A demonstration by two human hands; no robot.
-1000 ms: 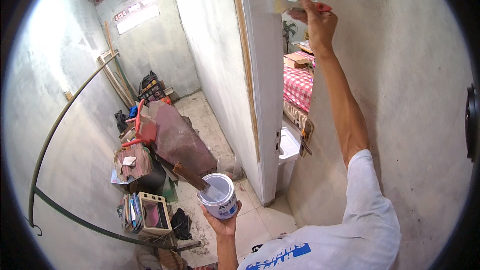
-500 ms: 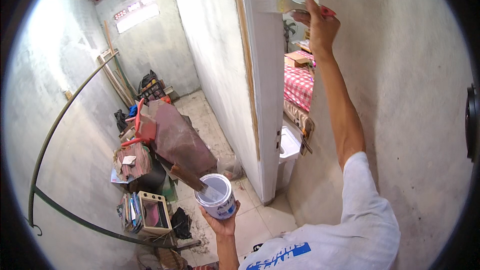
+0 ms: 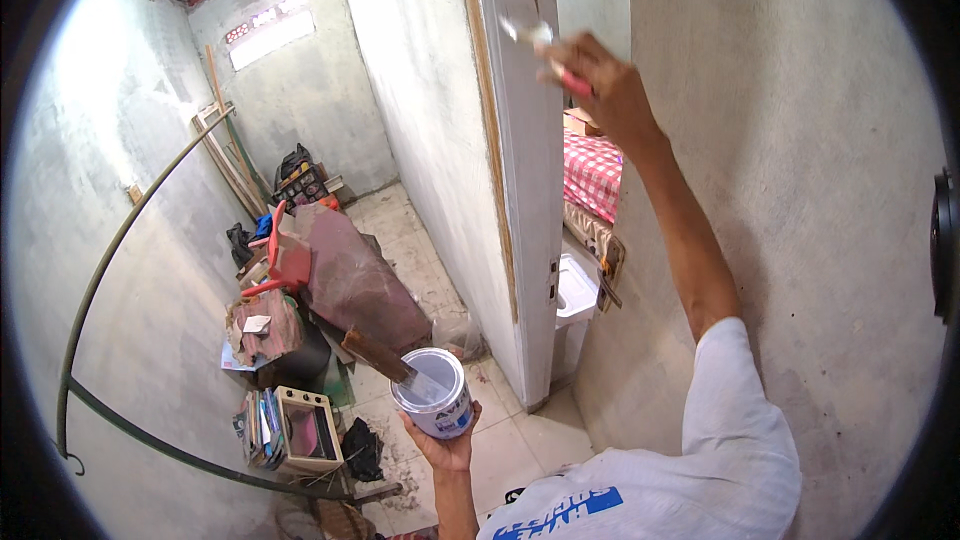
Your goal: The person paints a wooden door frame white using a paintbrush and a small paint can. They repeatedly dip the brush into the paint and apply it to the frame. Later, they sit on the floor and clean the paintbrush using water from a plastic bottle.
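My left hand point(image 3: 443, 446) grips a paint can point(image 3: 447, 418) from below and the side, holding it upright at the lower middle of the view. A flat wooden stick point(image 3: 378, 356) leans over the can's rim, its lower end inside. My right hand point(image 3: 596, 80) is raised at the upper middle, closed round the red handle of a paintbrush point(image 3: 528, 33). The bristles are smeared by motion and lie in front of the door frame point(image 3: 520, 140); whether they touch it I cannot tell. White paint coats most of the frame, with bare brown wood near its top.
Past the doorway stand a bed with a red checked cover point(image 3: 592, 175) and a white lidded bin point(image 3: 575, 290). To the left lie a red chair point(image 3: 288, 255), a maroon board point(image 3: 355, 275), books and a small oven point(image 3: 308, 428). A curved green metal bar point(image 3: 110, 265) spans the left side.
My right hand has moved down and slightly left with the paintbrush, which has turned from level to slanting. The left hand keeps the can in nearly the same place.
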